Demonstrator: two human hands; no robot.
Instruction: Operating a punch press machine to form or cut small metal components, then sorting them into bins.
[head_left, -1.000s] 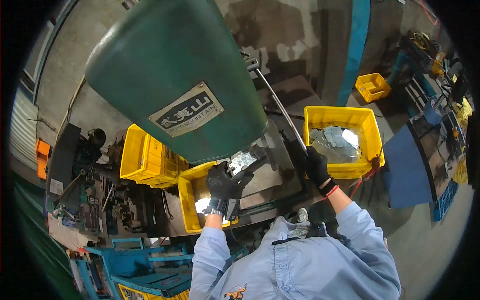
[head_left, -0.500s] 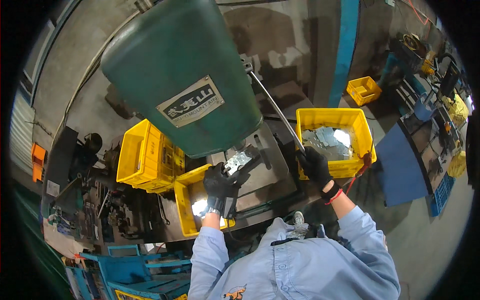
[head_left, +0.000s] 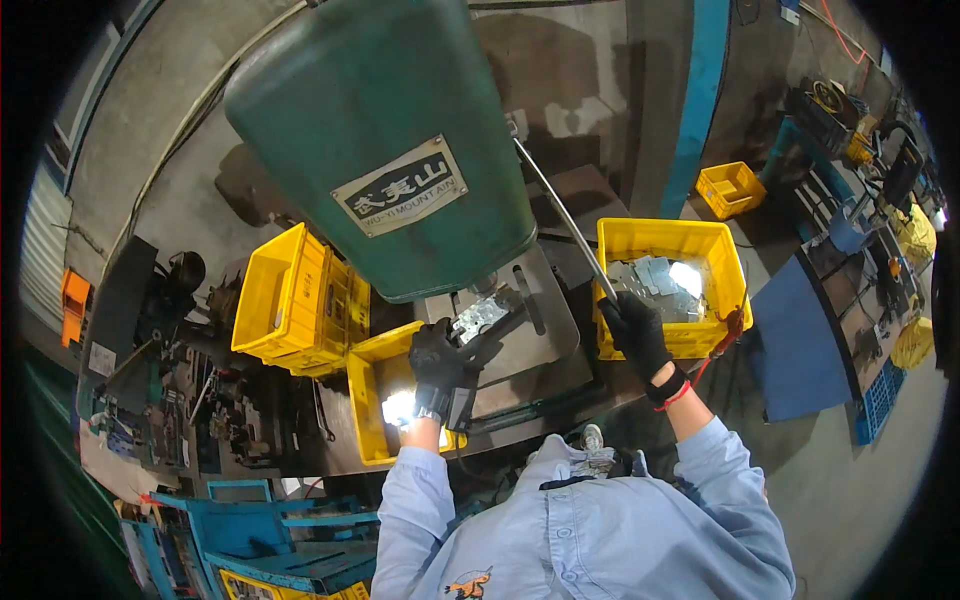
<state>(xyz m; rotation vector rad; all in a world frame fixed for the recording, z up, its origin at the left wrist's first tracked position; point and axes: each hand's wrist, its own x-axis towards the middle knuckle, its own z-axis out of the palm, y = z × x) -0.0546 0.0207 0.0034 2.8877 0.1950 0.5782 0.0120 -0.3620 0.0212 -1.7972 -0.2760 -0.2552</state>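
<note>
- The metal plate [head_left: 478, 318] is flat, shiny and silvery, with an uneven outline; the lever [head_left: 563, 212] is a slim, straight, smooth metal rod.
- The plate lies just beyond and right of the black-gloved left hand [head_left: 440, 358], which touches its near end; fingertips are too dark to tell whether it grips.
- The black-gloved right hand [head_left: 637, 332] is wrapped around the lever's lower end, the rod slanting away and leftward from it.
- Between the hands is a flat grey metal base [head_left: 535, 352] with a long slot.
- A rounded, green-painted machine housing [head_left: 390, 120] looms beyond the left hand, blocking the view behind it.
- Just right of the right hand, a yellow plastic bin [head_left: 680, 342] holds thin metal pieces.
- Beside the left hand, another yellow bin [head_left: 371, 420] sits on the tabletop [head_left: 342, 447]; stacked yellow crates [head_left: 283, 345] stand farther left.
</note>
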